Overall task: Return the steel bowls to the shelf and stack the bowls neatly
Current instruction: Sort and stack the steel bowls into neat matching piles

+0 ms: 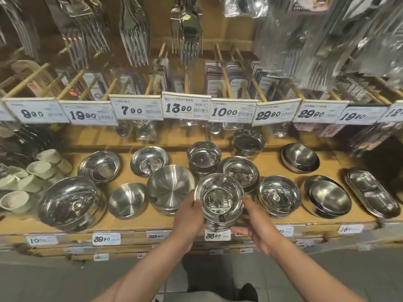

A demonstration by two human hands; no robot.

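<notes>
A stack of shiny steel bowls [219, 198] sits at the front edge of the wooden shelf [239, 221], above the 36.80 price tag. My left hand [189, 216] grips the stack's left side, fingers curled round the rims. My right hand [254, 221] holds its right side from below and beside. Behind the stack stand another bowl stack [239, 171] and a taller one [204, 156]. A large matte bowl [170, 188] is just left of my left hand.
More steel bowls fill the shelf: a big one [69, 201] at left, a stack [278, 195] at right, oval trays [370, 196] far right. White ceramic cups [28, 182] sit far left. Price tags and hanging cutlery [187, 35] overhang the shelf.
</notes>
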